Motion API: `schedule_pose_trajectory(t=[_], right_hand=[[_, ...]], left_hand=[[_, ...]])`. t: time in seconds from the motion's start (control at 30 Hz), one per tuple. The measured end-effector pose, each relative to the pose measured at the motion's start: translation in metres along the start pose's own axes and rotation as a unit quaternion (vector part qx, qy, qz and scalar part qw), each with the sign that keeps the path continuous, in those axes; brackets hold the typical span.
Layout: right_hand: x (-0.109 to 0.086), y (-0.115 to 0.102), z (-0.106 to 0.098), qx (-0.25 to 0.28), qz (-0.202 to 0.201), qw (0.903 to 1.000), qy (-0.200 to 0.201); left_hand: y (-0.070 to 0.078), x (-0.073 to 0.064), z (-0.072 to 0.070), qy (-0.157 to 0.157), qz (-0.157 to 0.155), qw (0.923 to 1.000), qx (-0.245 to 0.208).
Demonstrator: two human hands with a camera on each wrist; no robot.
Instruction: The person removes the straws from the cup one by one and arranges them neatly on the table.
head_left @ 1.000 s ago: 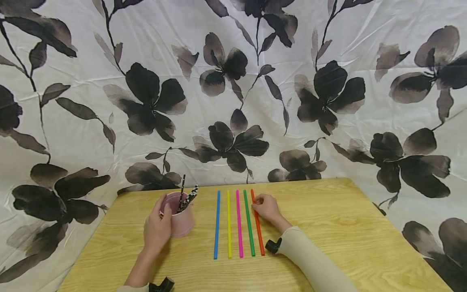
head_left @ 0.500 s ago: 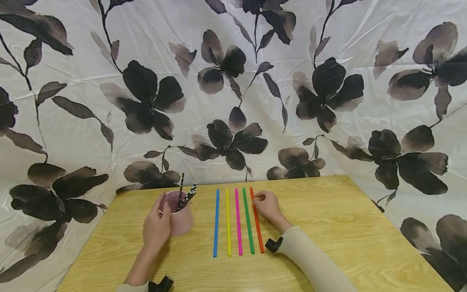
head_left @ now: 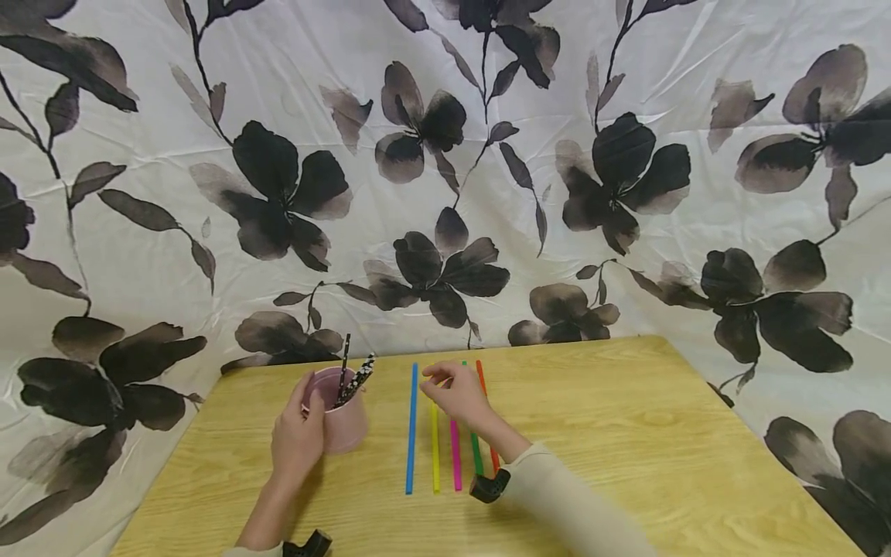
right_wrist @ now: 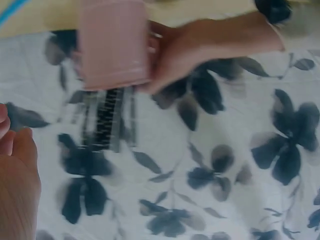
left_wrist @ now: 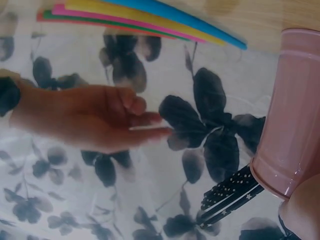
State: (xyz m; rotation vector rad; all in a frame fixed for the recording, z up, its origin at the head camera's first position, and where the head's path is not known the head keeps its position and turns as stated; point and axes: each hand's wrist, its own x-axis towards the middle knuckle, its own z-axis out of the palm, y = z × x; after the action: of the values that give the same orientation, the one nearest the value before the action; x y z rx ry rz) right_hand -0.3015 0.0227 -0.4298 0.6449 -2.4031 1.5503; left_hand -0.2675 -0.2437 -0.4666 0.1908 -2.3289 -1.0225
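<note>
My left hand (head_left: 298, 433) grips a pink cup (head_left: 346, 432) from its left side, thumb near the rim. Several black-and-white patterned sticks (left_wrist: 230, 195) poke out of the cup's mouth. My right hand (head_left: 459, 394) hovers over the upper ends of a row of slim coloured sticks, with nothing visible between its loosely bent fingers. From left to right lie a blue stick (head_left: 411, 433), a yellow stick (head_left: 435, 449), a pink stick (head_left: 455, 460), a green stick (head_left: 476, 450) and a red stick (head_left: 494, 458). The hand and forearm hide parts of all but the blue one.
Everything rests on a light wooden table (head_left: 654, 418). Behind it hangs a white cloth (head_left: 529, 201) printed with dark flowers, close to the table's far edge.
My right hand has left the red stick's upper end and moved left, over the row towards the cup. The left hand and cup stay in place, and the sticks lie as before.
</note>
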Motion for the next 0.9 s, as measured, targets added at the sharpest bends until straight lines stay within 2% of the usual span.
schedule_pose_trajectory(t=[0.17,0.4,0.67,0.77,0.9], right_hand=[[-0.002,-0.021,0.021,0.045,-0.017,0.9986,-0.021],[0.006,-0.040,0.047,0.051,-0.010,0.9985,-0.016],[0.009,-0.051,0.059,0.079,-0.012,0.9968,-0.004],[0.009,-0.052,0.060,0.092,-0.002,0.9957,0.001],[0.011,-0.050,0.063,0.098,0.003,0.9951,0.004]], left_hand=[[0.000,0.000,0.000,-0.002,-0.001,1.0000,0.000],[0.002,0.000,-0.002,-0.011,-0.006,0.9999,-0.001],[0.000,0.000,-0.004,-0.011,-0.005,0.9999,-0.006],[0.001,0.000,-0.005,-0.024,-0.010,0.9996,-0.009],[0.003,0.003,-0.009,-0.061,-0.016,0.9977,-0.024]])
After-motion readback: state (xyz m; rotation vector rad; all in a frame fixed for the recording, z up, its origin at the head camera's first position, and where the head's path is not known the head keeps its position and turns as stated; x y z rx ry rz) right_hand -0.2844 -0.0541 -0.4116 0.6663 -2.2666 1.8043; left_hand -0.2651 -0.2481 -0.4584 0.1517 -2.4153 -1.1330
